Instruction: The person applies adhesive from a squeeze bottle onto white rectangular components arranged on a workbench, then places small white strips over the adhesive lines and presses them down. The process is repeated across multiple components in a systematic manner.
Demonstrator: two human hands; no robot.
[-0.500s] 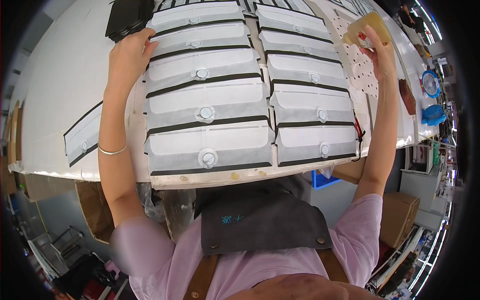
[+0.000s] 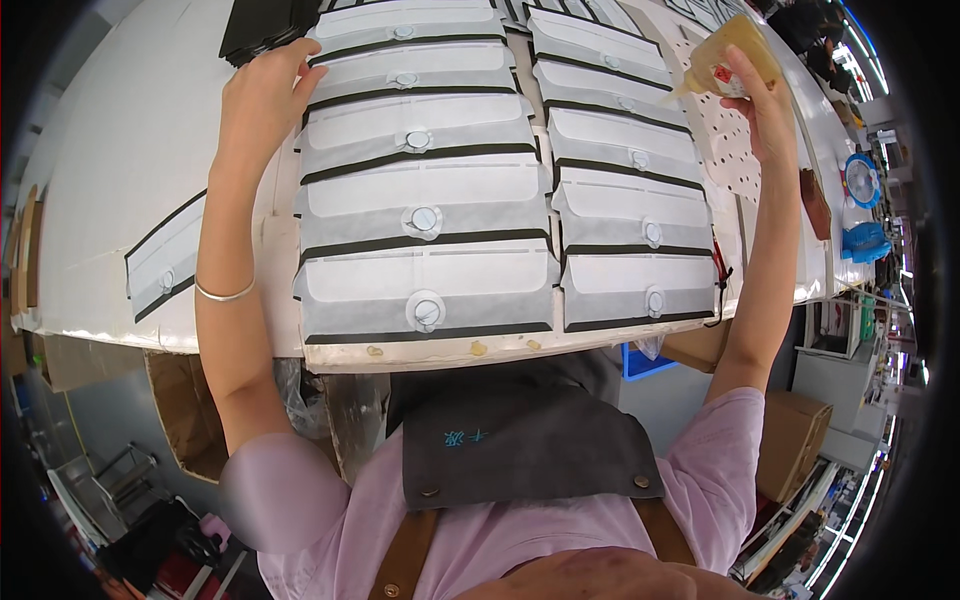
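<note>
My right hand grips a tilted, translucent squeeze bottle of yellowish liquid. Its narrow nozzle points down and left, by the right edge of the right-hand column of pieces. My left hand is at the left edge of the left column, thumb and fingers apart, with nothing seen in them. Flat white-and-grey envelope-shaped pieces with black borders lie overlapped in two columns. Each has a round white disc near its lower edge. Whether my left fingertips touch a piece cannot be made out.
A black stack lies beyond my left hand. One separate piece is left of my forearm. A perforated white sheet, a brown block and a red-and-black tool are at the right. The table's front edge carries yellowish spots.
The bottle has tipped further, its nozzle now lower and closer to the right column. My left hand stays by the left column's edge. The whole view has shifted slightly.
</note>
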